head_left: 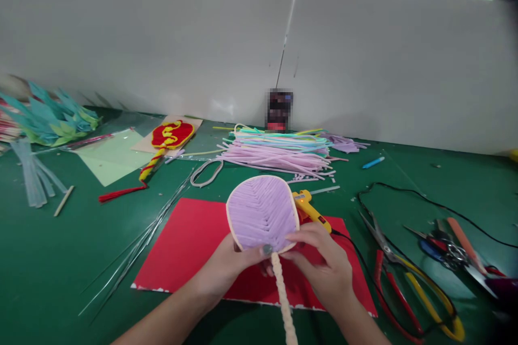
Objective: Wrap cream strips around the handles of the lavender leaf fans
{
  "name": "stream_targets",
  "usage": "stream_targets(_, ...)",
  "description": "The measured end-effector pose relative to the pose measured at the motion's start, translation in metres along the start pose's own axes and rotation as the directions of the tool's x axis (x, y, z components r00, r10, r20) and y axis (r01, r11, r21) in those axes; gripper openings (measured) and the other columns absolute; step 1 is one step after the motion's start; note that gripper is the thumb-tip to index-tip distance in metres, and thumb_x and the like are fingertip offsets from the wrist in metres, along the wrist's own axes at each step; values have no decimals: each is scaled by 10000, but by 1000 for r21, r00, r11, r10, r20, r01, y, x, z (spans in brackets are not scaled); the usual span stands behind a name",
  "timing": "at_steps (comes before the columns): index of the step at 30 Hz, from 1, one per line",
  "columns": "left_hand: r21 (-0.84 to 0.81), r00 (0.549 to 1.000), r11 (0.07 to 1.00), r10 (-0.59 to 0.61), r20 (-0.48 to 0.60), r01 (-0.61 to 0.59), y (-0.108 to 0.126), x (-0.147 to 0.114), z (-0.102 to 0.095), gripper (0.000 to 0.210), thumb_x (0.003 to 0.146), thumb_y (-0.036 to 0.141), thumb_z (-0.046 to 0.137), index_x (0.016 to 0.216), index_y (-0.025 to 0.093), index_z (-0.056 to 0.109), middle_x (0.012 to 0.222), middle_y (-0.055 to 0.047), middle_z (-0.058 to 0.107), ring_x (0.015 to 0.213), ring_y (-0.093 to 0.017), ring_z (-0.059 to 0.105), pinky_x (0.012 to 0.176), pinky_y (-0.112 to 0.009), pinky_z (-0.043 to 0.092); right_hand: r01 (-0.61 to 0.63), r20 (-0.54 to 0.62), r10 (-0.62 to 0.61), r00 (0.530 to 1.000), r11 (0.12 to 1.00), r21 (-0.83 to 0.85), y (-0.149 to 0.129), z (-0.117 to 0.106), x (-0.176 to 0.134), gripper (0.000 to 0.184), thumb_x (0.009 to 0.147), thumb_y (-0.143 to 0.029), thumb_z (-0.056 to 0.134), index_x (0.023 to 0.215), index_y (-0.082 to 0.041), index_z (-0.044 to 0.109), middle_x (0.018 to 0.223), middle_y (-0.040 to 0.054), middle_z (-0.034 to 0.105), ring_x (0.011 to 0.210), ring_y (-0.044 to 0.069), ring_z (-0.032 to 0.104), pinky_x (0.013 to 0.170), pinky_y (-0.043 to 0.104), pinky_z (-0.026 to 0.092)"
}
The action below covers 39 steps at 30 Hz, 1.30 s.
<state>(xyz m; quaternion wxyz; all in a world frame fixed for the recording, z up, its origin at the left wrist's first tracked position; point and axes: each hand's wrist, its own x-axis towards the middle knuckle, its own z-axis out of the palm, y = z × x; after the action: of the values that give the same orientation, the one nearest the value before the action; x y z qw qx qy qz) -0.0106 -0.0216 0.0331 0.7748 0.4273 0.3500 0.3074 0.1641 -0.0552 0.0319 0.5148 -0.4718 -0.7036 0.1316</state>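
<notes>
Both hands hold a round fan (261,210) covered in lilac strips, with a cream rim and a twisted cream handle pointing down toward me. My left hand (232,264) grips the lower left rim, its thumb pressed on the face just above the handle. At the lower right edge, my right hand (319,256) pinches the rim between thumb and fingers. Beneath the fan lies a red board (182,248) with worn white edges. Just behind my right hand a yellow glue gun (309,207) rests on the board, a glue stick at its back.
A pile of pink and pastel pipe cleaners (275,153) lies at the back. On the left are a red and yellow fan (173,135), metal wires (141,240) and glue sticks (34,175). Pliers (394,285), scissors (457,253) and a black cord (424,194) occupy the right.
</notes>
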Motion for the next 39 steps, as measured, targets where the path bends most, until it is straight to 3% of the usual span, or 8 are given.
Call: stream_targets(39, 6, 998, 998, 57, -39, -57, -2, 2, 0, 276, 668, 271, 676, 897, 121, 642, 784, -73, 671, 626, -144, 596, 640, -271, 499, 17, 13, -16, 1000, 999, -45, -4, 0, 1, 240, 689, -166, 657, 915, -204, 582, 782, 37, 617, 753, 166, 592, 641, 288, 502)
